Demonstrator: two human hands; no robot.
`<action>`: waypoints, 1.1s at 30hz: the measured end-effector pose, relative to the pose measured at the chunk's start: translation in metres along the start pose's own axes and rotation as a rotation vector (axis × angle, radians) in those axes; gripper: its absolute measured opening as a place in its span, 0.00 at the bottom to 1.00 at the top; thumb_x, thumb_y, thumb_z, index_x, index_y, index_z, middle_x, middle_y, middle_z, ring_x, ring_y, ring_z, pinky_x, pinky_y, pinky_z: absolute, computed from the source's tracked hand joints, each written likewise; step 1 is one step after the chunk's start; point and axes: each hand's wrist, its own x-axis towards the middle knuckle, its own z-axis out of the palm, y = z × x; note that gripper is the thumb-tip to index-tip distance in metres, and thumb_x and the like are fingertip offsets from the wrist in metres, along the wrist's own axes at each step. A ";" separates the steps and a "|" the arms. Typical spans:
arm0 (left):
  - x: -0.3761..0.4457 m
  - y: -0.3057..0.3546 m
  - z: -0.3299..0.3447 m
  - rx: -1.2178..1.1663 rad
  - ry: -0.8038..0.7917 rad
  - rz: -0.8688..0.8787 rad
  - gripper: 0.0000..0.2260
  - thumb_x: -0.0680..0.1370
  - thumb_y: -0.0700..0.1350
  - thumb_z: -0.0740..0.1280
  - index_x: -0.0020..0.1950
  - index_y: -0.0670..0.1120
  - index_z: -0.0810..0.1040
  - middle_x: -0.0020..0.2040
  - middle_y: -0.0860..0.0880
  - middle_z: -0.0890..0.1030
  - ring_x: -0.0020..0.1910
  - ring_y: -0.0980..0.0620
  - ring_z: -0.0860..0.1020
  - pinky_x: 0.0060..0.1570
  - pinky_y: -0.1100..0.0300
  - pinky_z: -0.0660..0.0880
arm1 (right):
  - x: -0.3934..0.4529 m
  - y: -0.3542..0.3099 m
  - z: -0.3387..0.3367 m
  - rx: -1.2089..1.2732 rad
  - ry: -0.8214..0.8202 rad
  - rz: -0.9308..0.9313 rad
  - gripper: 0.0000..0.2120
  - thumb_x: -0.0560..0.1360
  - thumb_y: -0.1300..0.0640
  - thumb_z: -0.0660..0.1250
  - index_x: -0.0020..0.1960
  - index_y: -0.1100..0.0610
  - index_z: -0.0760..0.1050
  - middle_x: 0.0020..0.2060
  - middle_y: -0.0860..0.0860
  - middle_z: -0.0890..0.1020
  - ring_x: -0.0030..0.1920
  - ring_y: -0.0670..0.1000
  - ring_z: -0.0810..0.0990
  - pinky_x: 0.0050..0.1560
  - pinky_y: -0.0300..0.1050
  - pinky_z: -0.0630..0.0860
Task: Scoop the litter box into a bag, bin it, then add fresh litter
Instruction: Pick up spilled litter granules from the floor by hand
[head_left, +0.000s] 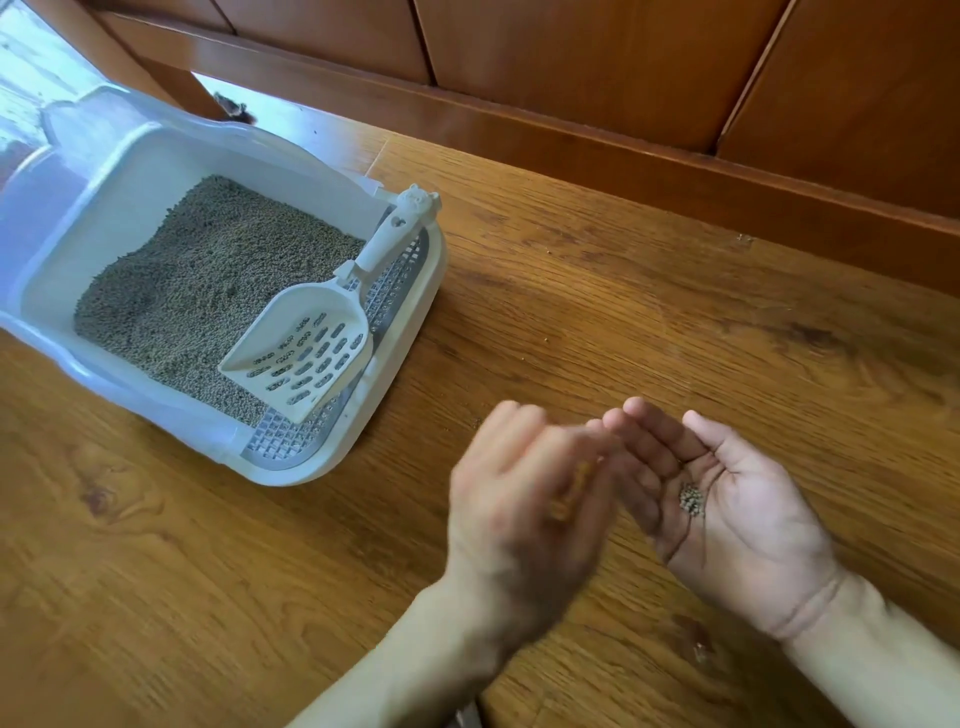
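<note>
Litter box: I see it at left of frame on the wood floor, white, holding grey litter. Scoop: slotted, white, lying in the box's near right part, blade on the litter, handle resting on the grey grid step. Right hand: lower right, palm up, cupped open, a small pile of pellets in the palm. Left hand: lower centre, blurred, back up; I cannot tell its grip.
</note>
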 end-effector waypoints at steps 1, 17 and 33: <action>-0.007 -0.016 0.000 0.003 0.025 -0.090 0.02 0.76 0.38 0.72 0.45 0.41 0.84 0.36 0.50 0.75 0.34 0.52 0.72 0.35 0.58 0.70 | 0.000 0.004 -0.005 0.077 -0.078 0.013 0.28 0.85 0.49 0.40 0.73 0.66 0.64 0.70 0.62 0.71 0.75 0.57 0.64 0.74 0.50 0.60; -0.031 -0.109 0.000 0.327 -0.157 -0.540 0.09 0.75 0.50 0.73 0.53 0.50 0.84 0.45 0.54 0.78 0.46 0.52 0.75 0.45 0.52 0.76 | -0.003 0.011 0.000 0.232 -0.276 0.136 0.33 0.84 0.47 0.32 0.75 0.67 0.59 0.73 0.63 0.65 0.78 0.58 0.54 0.76 0.50 0.51; -0.022 -0.125 0.010 0.512 -0.284 -0.288 0.05 0.82 0.45 0.62 0.49 0.46 0.75 0.45 0.50 0.76 0.44 0.50 0.74 0.46 0.51 0.76 | -0.004 0.010 -0.004 0.228 -0.232 0.182 0.32 0.84 0.47 0.33 0.74 0.67 0.60 0.73 0.63 0.65 0.77 0.58 0.54 0.76 0.50 0.52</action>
